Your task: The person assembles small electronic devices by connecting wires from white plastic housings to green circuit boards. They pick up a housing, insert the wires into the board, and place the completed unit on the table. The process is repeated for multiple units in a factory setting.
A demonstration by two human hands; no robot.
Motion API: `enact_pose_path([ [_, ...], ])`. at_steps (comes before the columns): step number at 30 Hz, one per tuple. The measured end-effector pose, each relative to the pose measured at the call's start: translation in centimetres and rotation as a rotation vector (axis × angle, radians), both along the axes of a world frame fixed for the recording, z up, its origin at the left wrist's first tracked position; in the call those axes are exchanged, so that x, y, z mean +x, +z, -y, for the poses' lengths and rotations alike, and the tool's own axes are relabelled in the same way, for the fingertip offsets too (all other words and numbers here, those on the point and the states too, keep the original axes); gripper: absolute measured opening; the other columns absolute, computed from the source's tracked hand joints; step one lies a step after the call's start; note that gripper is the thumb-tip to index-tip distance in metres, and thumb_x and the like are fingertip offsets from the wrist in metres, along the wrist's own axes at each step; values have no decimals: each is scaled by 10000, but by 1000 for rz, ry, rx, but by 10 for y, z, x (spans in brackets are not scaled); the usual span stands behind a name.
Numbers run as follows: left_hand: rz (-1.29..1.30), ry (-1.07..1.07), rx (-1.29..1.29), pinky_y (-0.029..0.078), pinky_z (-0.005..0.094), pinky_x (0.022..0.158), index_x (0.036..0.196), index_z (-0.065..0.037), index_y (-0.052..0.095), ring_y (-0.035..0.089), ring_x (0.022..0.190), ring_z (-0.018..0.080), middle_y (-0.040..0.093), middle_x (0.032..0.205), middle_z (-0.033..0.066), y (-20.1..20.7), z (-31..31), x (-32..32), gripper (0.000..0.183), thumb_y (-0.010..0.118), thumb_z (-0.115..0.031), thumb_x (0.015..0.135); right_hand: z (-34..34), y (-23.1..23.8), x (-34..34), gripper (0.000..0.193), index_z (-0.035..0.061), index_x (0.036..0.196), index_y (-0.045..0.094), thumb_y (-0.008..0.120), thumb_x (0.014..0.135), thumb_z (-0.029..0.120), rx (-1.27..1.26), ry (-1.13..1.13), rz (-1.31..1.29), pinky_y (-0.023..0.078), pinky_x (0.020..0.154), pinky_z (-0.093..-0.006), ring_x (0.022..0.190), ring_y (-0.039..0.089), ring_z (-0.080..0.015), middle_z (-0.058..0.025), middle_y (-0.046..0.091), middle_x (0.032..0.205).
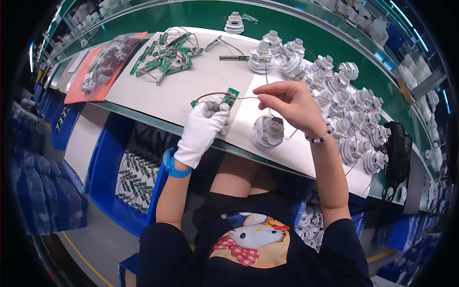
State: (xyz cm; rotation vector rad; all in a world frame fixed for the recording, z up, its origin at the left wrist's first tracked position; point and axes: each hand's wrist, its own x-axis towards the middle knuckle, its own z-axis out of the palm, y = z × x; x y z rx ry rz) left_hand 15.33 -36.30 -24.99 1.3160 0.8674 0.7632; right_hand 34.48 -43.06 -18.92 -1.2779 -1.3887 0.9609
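Observation:
My left hand [203, 126], in a white glove with a blue strap at the wrist, grips a small green circuit board [231, 97] with wires on it. A thin wire runs from the board's right end to my bare right hand [291, 103], whose thumb and forefinger pinch it. Below my right hand, a white round motor unit [268, 132] with a grey top stands at the table's near edge. A wire rises from that unit toward my right fingers; its end is hidden there.
A tangle of wired circuit boards [167, 55] lies at the far left of the white sheet. Many similar white motor units [342, 103] crowd the right side. A bag of small metal parts [107, 62] rests on an orange mat. Blue bins [111, 191] stand below the table.

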Motion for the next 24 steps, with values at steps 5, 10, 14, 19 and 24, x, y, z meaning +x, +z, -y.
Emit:
enact_pose_path([
  [5, -48, 10, 185, 382, 161, 466, 878, -19, 561, 491, 538, 21, 572, 665, -6, 11, 17, 2, 173, 603, -186, 858, 5, 6, -7, 167, -55, 916, 648, 612, 813, 72, 201, -43, -5, 480, 601, -205, 640, 595, -97, -75, 626, 741],
  [10, -103, 42, 301, 394, 159, 506, 879, 9, 569, 494, 572, 19, 580, 679, -7, 26, 29, -5, 151, 608, -135, 852, 7, 6, -23, 143, -30, 911, 658, 636, 790, 43, 348, -129, 197, 470, 544, -201, 603, 592, -93, -70, 607, 705],
  [14, -50, 107, 418, 435, 235, 533, 904, 31, 609, 541, 593, 79, 623, 674, 61, 27, 36, -14, 221, 628, -177, 832, 8, 7, -32, 150, -13, 909, 667, 658, 760, 5, 372, -152, 151, 483, 492, -181, 567, 594, -83, -70, 619, 759],
  [19, -126, 140, 552, 467, 287, 552, 913, -5, 617, 624, 610, 215, 641, 724, 126, 38, 44, -27, 176, 633, -148, 812, 4, 14, -36, 109, -29, 875, 662, 638, 775, 8, 288, -55, 41, 496, 511, -177, 599, 601, -84, -77, 621, 796],
  [24, -179, 171, 626, 468, 292, 543, 908, -19, 623, 614, 593, 232, 634, 708, 125, 49, 47, -36, 176, 650, -152, 797, 1, 20, -44, 107, -40, 884, 648, 605, 797, 5, 316, 33, 23, 503, 541, -191, 619, 599, -87, -73, 609, 777],
])
